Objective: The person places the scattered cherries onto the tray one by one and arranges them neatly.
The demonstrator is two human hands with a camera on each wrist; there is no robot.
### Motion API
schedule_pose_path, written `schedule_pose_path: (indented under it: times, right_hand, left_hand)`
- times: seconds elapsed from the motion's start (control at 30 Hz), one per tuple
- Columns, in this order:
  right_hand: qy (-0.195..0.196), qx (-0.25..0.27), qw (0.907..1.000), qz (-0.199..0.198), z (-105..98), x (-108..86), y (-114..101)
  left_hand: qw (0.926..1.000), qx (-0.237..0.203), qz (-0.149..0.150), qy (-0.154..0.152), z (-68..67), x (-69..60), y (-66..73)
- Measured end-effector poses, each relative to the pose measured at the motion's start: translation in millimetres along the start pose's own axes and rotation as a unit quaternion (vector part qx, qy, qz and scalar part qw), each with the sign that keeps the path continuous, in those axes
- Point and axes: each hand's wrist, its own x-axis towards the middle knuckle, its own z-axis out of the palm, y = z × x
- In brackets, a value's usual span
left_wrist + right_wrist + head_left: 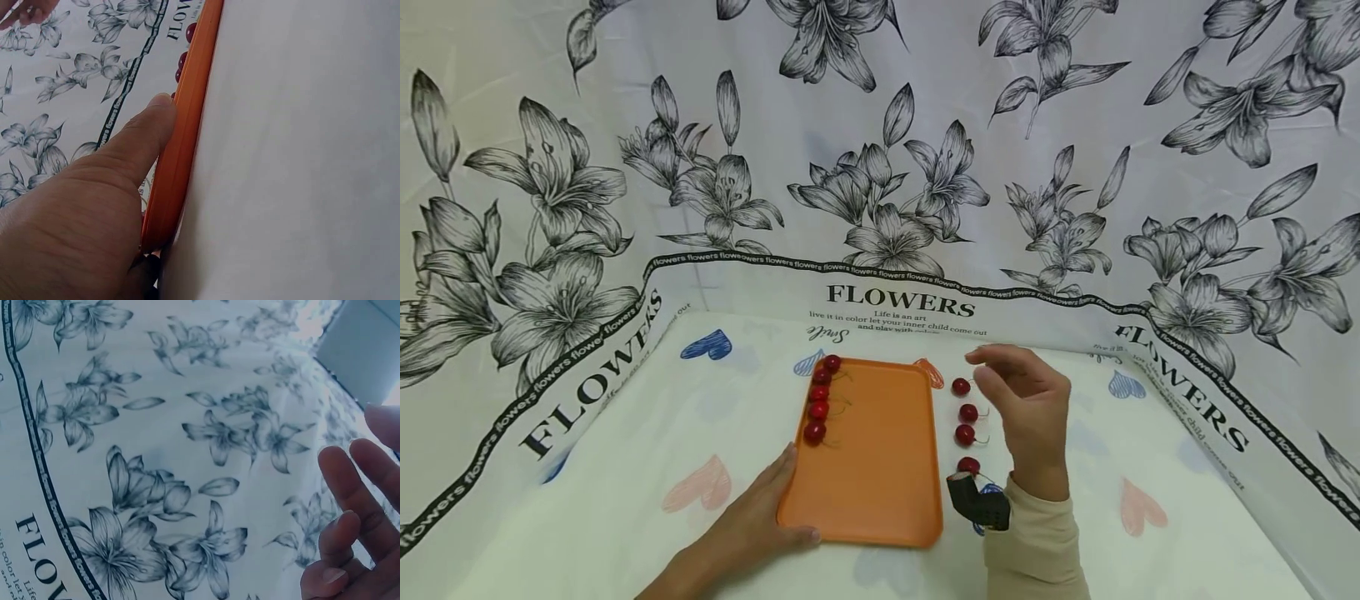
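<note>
"Behind the orange tray (880,467), what's hanging?"

"White flower-printed cloth (940,67), with a black lettered band (889,273) along its lower part. Beneath the tray is a pale tablecloth (617,508) scattered with hearts, including a pink heart (700,485) to the tray's left."

"And the cherries?"

"Five red cherries (818,410) sit on the tray, lined up just inside its left side, starting at the far corner. Four loose cherries (967,413) make another line on the tablecloth, just beside the tray's right side; a black wrist device (988,508) partly hides the nearest."

"What about the left hand (752,512)?"

"It grips the tray's near left corner, thumb along the near rim, fingers against the left side."

"And the right hand (1026,408)?"

"Raised to the tray's right, by the loose cherries; I can't tell how high. Thumb and forefinger curve toward each other with a gap between them, holding nothing."
</note>
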Motion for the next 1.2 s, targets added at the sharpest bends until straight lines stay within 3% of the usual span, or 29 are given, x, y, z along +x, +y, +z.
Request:
schedule_pose_path:
  times: [0.1, 0.23, 0.53, 0.7, 0.87, 0.97, 1.2]
  right_hand:
    - [0.037, 0.007, 0.9993, 0.007, -14.3, -1.3, -0.5]
    - [0.068, -0.021, 0.9969, 0.031, -31.1, -3.9, 3.0]
    - [0.1, -0.087, 0.9785, 0.158, -74.0, -25.9, 26.3]
    - [0.104, -0.124, 0.9581, 0.237, -94.4, -44.3, 54.1]
    - [0.104, -0.174, 0.9261, 0.318, -105.0, -58.3, 78.2]
    - [0.091, -0.206, 0.9064, 0.357, -109.6, -65.4, 89.6]
    - [0.026, -0.235, 0.882, 0.408, -119.3, -78.5, 117.6]
  left_hand:
    - [1.0, 0.001, -0.004, -0.003, 1.6, 0.7, 0.0]
    - [1.0, 0.007, -0.007, 0.002, 1.3, 0.0, 0.7]
    - [0.9999, 0.016, 0.004, 0.002, 1.7, -0.7, 2.3]
    - [0.9998, 0.019, 0.004, 0.005, 2.4, -0.5, -1.0]
    - [0.9998, 0.019, 0.004, 0.003, 2.3, 0.8, 0.0]
    - [0.9998, 0.018, 0.005, -0.001, 2.9, 0.8, 0.9]
    - [0.9998, 0.018, 0.01, 0.003, 1.9, 0.7, 1.0]
